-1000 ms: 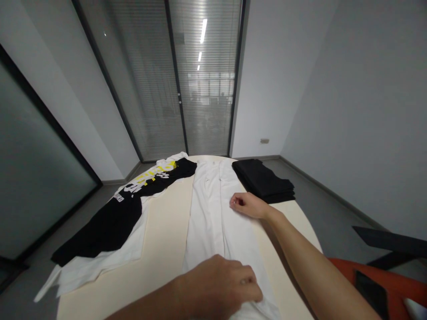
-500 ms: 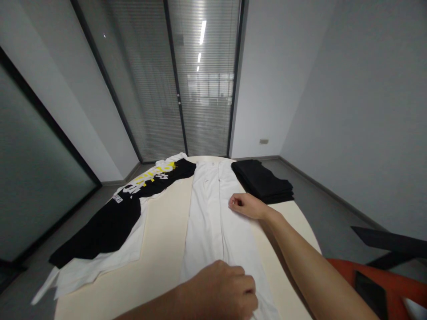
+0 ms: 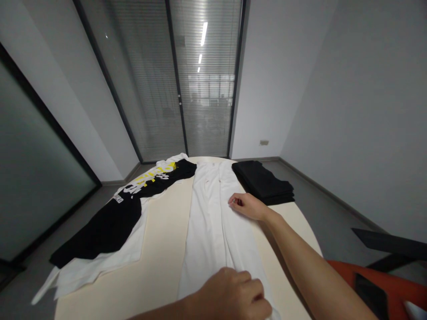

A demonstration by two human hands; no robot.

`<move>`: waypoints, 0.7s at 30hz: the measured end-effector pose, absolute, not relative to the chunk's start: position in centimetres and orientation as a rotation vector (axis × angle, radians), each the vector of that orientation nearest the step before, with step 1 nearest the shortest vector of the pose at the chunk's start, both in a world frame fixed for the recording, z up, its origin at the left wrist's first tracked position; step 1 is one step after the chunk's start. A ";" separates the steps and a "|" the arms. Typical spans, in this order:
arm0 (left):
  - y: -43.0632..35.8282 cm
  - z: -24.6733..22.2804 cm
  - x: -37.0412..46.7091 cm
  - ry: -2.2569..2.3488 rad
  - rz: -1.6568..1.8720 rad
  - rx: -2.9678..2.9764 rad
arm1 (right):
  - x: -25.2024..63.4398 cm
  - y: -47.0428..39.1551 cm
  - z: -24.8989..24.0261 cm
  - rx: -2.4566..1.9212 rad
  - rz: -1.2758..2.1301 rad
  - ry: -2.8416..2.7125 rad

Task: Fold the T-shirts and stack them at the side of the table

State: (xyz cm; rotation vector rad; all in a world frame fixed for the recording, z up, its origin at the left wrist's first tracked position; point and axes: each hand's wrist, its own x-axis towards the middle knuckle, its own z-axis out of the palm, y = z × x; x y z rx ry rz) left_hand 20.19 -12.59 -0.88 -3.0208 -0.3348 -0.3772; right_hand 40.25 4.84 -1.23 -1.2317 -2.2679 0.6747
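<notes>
A pair of white trousers (image 3: pixel 208 231) lies lengthwise on the table, waistband at the far end and legs toward me. My left hand (image 3: pixel 237 295) is closed on the near part of a leg, fingers curled under and partly hidden. Farther up, my right hand (image 3: pixel 247 206) rests at the right edge of the trousers, its thumb and fingertips pinched together on the white cloth. Shallow creases run along the cloth between the two hands.
To the left, a black and white top (image 3: pixel 116 222) with yellow and white print is spread over the edge of the pale round table (image 3: pixel 163 235). Folded black clothes (image 3: pixel 263 182) are stacked at the right. An orange chair (image 3: pixel 403 284) stands at lower right.
My left hand has shifted slightly toward me and to the right, and the creases in the near trouser leg have moved with it. My right hand has stayed in place.
</notes>
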 end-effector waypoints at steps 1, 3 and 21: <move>-12.7 -1.0 20.3 -0.344 -0.385 -3.017 | 40.2 4.8 -1.3 -1.233 0.673 -2.269; -12.8 -1.3 20.5 -0.370 -0.423 -2.998 | 40.2 4.8 -1.3 -1.234 0.672 -2.268; -13.2 -0.8 20.6 -0.266 -0.459 -2.988 | 40.1 4.8 -1.1 -1.232 0.631 -2.287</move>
